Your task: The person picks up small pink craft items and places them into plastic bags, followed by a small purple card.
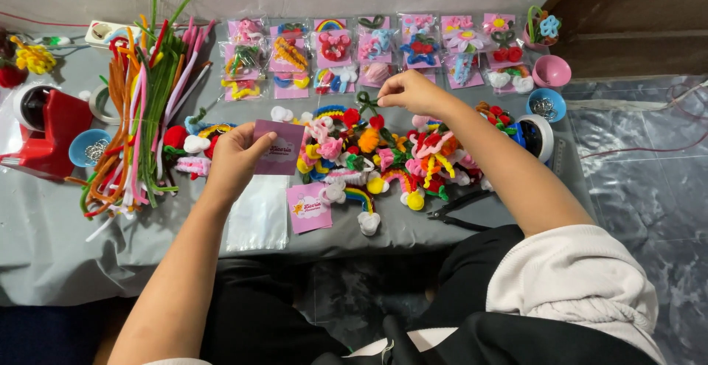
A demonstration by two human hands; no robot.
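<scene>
My left hand [234, 157] holds a small pink card [279, 147] above the grey table [51, 240]. My right hand [413, 92] pinches a little green pipe-cleaner piece with red cherries [369, 107] over a pile of colourful pipe-cleaner figures [383, 158]. Another pink card [309, 208] and a stack of clear plastic bags [258, 221] lie near the table's front edge, just below my left hand.
A bundle of long pipe cleaners [144, 107] lies at the left beside a red tape dispenser [44, 125] and a blue bowl [87, 147]. Rows of packed pink cards [376, 51] line the back. Black pliers [457, 214] sit front right; pink and blue bowls [549, 88] stand right.
</scene>
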